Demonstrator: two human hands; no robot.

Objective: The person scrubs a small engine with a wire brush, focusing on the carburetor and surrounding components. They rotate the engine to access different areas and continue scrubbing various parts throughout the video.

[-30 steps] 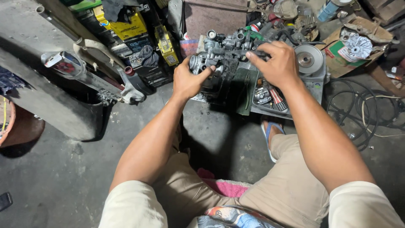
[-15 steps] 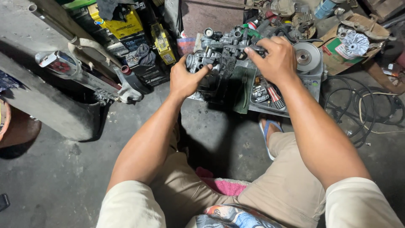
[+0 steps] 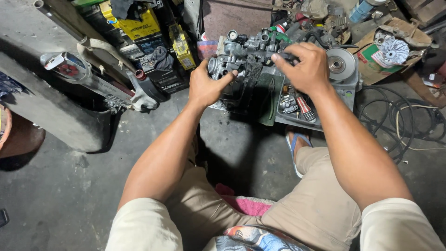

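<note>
A grey metal carburettor assembly [image 3: 248, 55] with round caps and springs is held in front of me above a low tray. My left hand [image 3: 204, 86] grips its left end from below, thumb against a round port. My right hand [image 3: 304, 69] closes over its right side, fingers wrapped on a dark bar on top. Both forearms reach out from my knees, which are in beige shorts.
A grey metal tray [image 3: 346, 95] under the part holds a red-handled screwdriver [image 3: 304, 108], small parts and a round pulley [image 3: 340, 64]. Yellow batteries [image 3: 139, 25] and a chrome exhaust pipe [image 3: 88, 76] lie left. Black cables [image 3: 409, 123] coil right. My sandalled foot [image 3: 295, 142] rests on the concrete floor.
The carburettor assembly has shifted slightly left and been turned a little in my hands. My right hand has slid further onto its top right; the grip stays the same.
</note>
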